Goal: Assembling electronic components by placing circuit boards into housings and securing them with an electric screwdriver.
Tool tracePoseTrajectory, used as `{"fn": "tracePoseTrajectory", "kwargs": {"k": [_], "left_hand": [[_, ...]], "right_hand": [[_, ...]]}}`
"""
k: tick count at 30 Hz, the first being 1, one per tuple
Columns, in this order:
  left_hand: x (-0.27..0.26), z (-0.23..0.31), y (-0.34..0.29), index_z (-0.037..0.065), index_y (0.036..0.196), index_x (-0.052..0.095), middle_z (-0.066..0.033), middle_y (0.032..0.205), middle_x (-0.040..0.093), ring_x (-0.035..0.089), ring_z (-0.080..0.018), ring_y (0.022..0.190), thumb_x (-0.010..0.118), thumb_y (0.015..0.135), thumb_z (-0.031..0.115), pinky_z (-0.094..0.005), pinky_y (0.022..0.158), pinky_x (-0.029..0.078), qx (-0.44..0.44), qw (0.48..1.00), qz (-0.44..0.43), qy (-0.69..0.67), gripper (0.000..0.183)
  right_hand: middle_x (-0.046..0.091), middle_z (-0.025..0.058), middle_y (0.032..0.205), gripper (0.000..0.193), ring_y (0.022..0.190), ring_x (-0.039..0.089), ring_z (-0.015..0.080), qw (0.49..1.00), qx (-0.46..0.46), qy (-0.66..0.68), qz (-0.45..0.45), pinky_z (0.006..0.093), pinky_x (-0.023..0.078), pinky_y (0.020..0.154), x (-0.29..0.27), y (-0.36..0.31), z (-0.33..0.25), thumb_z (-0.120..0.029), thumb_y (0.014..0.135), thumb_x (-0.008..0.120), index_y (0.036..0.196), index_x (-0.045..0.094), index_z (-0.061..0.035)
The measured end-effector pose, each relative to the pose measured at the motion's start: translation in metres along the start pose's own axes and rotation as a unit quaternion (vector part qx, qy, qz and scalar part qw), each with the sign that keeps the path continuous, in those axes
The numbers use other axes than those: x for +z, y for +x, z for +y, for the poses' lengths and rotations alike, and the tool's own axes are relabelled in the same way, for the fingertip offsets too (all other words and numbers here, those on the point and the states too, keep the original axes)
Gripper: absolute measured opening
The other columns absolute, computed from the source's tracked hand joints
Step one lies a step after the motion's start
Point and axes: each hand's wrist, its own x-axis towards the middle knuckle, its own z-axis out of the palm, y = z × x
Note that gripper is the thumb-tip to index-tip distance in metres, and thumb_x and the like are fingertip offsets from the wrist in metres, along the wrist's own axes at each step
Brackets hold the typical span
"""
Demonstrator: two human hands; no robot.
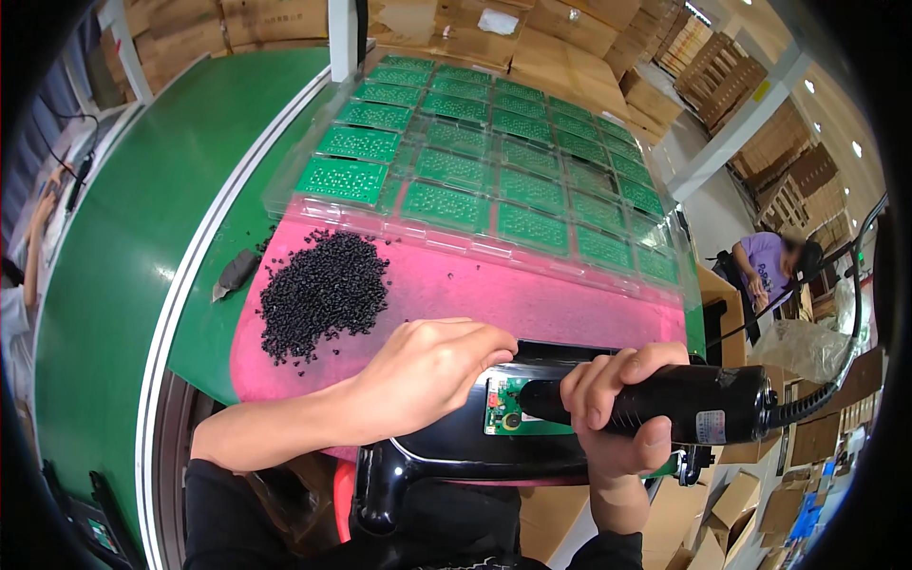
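Observation:
My right hand point(622, 404) wraps around a black electric screwdriver point(703, 404), which lies nearly level with its tip pointing left. The screwdriver's tip end is over a small green circuit board point(508, 408), seated in a glossy black plastic housing point(442, 442) with a handle-like bar. My left hand point(432, 370) rests at the housing's far edge, just left of the board. Its thumb and fingers are pinched together; whatever is between them is hidden. A heap of small black screws point(323, 294) lies beyond my left forearm on the pink mat point(456, 294).
Clear plastic trays point(446, 223) with rows of green circuit boards point(342, 179) stand beyond the mat. A green conveyor belt point(104, 313) runs along the left. The screwdriver's cable point(807, 408) curves up at right. Another person point(765, 266) is at far right, among cardboard boxes point(741, 499).

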Motion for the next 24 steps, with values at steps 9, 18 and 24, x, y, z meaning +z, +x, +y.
{"fn": "tracePoseTrajectory", "kwargs": {"k": [9, 18, 24], "left_hand": [[-0.003, 0.007, 0.0, -0.001, 0.09, 0.054, -0.0177, 0.075, 0.058, 0.062, -0.0404, 0.071, 0.062, 0.089, 0.008, -0.0473, 0.057, 0.048, -0.046, 0.997, -0.062, 0.019, 0.012], [-0.003, -0.001, -0.005, -0.003, 0.09, 0.055, -0.0193, 0.081, 0.058, 0.062, -0.0414, 0.072, 0.062, 0.089, 0.009, -0.0473, 0.058, 0.048, -0.024, 0.994, -0.102, 0.007, 0.014], [-0.004, 0.006, -0.003, -0.003, 0.087, 0.055, -0.0194, 0.078, 0.058, 0.062, -0.0411, 0.07, 0.06, 0.092, 0.014, -0.0475, 0.057, 0.05, -0.042, 0.991, -0.12, 0.042, 0.019]], "right_hand": [[0.047, 0.0014, 0.059, 0.05, 0.045, 0.044, 0.0119, 1.0, -0.004, -0.014, -0.02, 0.0282, 0.04, 0.047, -0.004, 0.0, 0.007, -0.051, 0.086, 0.063, 0.101, 0.041, -0.0081], [0.047, 0.0013, 0.058, 0.051, 0.044, 0.044, 0.0117, 1.0, 0.007, -0.013, -0.003, 0.0276, 0.04, 0.046, 0.001, 0.0, 0.005, -0.051, 0.086, 0.063, 0.1, 0.04, -0.008], [0.047, 0.0013, 0.058, 0.05, 0.045, 0.044, 0.0122, 1.0, 0.013, -0.013, -0.006, 0.028, 0.04, 0.047, 0.002, 0.001, 0.007, -0.05, 0.085, 0.066, 0.099, 0.041, -0.0082]]}}
